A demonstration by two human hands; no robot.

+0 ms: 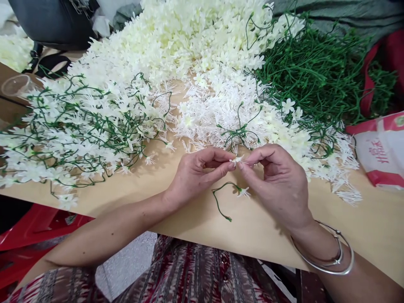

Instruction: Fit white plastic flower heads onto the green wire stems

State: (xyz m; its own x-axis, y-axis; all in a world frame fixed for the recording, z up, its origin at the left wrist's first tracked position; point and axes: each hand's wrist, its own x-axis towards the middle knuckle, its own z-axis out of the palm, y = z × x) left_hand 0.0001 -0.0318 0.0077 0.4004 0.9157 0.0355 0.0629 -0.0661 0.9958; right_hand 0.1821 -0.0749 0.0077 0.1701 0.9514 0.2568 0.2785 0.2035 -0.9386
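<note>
Between my two hands, above the front of the table, is a small white artificial flower [236, 160]. My left hand [202, 170] pinches it from the left with thumb and forefinger. From the right, my right hand [277, 181] pinches at its other side, fingertips almost meeting the left ones. Just below, a green plastic stem [217, 197] with a white bloom at one end lies on the tabletop. Right behind my fingertips, a branching green stem [238, 130] rests against a heap of thin white stamens [214, 109].
Flowers joined to green stems [91, 122] are piled at the left. Loose cream petals [176, 38] form a large heap at the back. Bare green stems [315, 75] fill the back right, beside a red and white bag [381, 151]. A clear cup [17, 85] stands far left.
</note>
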